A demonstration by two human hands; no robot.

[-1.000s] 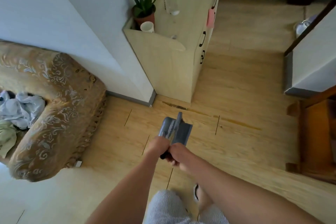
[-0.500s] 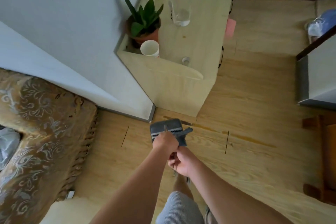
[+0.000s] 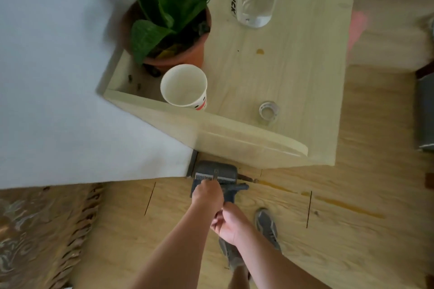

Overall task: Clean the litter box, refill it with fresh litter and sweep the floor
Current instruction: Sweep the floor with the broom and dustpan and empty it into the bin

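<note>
Lower left: brown patterned sofa arm [image 3: 35, 230], well apart from the work. White wall [image 3: 58, 77] fills the left of frame. Upper centre: white paper cup [image 3: 184, 85] near the front edge of the light wooden desk [image 3: 293, 65].

Low centre: grey plastic dustpan with comb teeth [image 3: 212, 168] looks set down on the pale wood plank floor [image 3: 340, 241], tucked into the corner where wall meets desk base.

My left hand [image 3: 207, 197] is curled round its upright handle. Right hand [image 3: 231, 220], touching it, is fisted on what I take for the handle of the grey brush [image 3: 234, 189] beside the pan.

Reads as the sweep step. Keep the pan lip flat, use short strokes into it, and drag the corner dirt outward first. Don't bump the desk, or that cup could tip.
</note>
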